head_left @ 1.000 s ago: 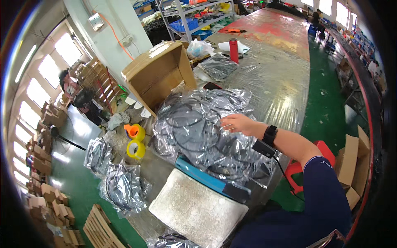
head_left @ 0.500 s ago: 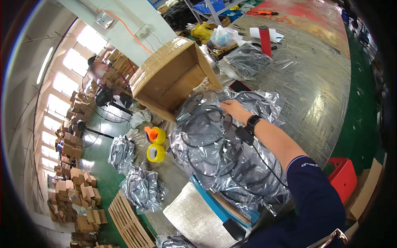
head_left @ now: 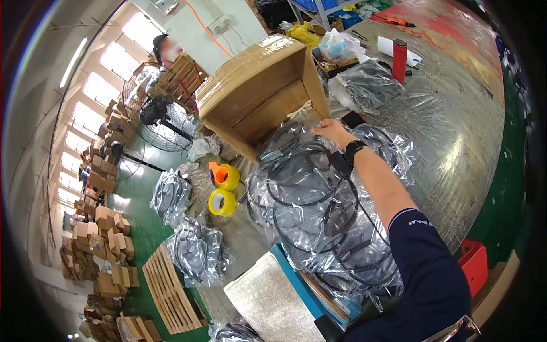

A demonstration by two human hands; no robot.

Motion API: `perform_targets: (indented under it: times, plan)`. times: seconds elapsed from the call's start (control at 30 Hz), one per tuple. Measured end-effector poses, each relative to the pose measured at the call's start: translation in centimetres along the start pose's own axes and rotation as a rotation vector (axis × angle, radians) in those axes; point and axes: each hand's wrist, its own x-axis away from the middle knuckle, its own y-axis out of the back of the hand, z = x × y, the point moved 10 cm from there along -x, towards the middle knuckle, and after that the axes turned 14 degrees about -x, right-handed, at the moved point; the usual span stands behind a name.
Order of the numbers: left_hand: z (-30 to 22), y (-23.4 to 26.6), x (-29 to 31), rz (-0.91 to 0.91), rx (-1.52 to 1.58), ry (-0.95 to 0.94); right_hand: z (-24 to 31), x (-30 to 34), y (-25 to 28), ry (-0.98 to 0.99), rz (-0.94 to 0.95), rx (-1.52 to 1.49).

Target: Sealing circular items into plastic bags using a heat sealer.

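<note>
My right hand (head_left: 332, 132), with a black watch on its wrist, reaches over a heap of clear plastic bags (head_left: 302, 196) holding coiled black cables. Its fingers are pinched on the upper edge of a clear bag, close to the carton's opening. A small black box (head_left: 340, 163) on a black cable lies just below the wrist. The cardboard carton (head_left: 259, 94) rests on its side at the far end of the heap, open toward me. Beside my fingers lies a dark phone-like slab (head_left: 353, 119). My left hand is not in view.
Two yellow tape rolls (head_left: 221, 202) sit left of the heap, one with an orange piece. A blue-edged case (head_left: 273, 293) is nearer. Beyond stand a red bottle (head_left: 399, 61) and another bagged bundle (head_left: 367, 85). A wooden pallet (head_left: 171, 290) lies on the floor; a red stool (head_left: 474, 265) stands right.
The whole view has shifted, so the table's things sit farther right. My right hand has moved a little closer to the carton's opening, still at the bag.
</note>
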Motion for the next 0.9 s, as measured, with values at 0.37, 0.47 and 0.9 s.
perform_targets:
  times: [0.37,0.47,0.9]
  plan:
    - [1.4,0.7,0.1,-0.085,0.16,-0.028,24.7,15.9,-26.4,0.403,0.601,-0.183]
    - [3.4,1.8,0.8,-0.123,0.288,-0.013,27.5,22.8,-31.8,0.37,0.777,-0.265]
    - [1.6,-3.6,-4.5,0.397,1.501,-0.408,20.8,52.7,-36.1,0.071,1.408,0.424]
